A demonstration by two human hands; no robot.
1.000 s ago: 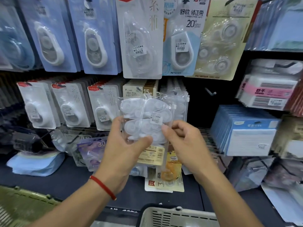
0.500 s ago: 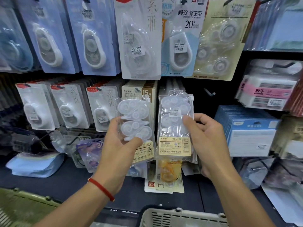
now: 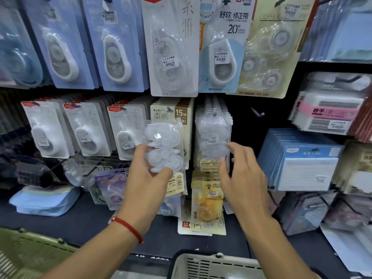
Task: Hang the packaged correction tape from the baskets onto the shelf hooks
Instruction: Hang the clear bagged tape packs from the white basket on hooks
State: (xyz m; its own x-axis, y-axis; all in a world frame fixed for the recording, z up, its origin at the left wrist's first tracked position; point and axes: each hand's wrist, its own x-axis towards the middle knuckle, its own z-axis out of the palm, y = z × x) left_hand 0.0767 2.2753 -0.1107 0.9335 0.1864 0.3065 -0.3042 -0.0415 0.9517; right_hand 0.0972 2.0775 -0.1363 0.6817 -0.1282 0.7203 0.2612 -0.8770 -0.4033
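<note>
Left grip (image 3: pixel 150 174): my fingers and thumb curl round a clear packet of correction tape (image 3: pixel 164 150), pinched at its lower half so the top hang-hole stays free for a hook. Packet stands upright above the grip, in front of the shelf cards, not hung. Right hand (image 3: pixel 240 174) is spread, fingertips (image 3: pixel 229 146) at the hung packets (image 3: pixel 213 135) on their hook, likely steadying them. White basket (image 3: pixel 213 264) sits below.

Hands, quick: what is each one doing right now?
Left hand: grips a clear correction tape pack.
Right hand: open, fingers relaxed at the hung pack on the hook, gripping nothing.
</note>
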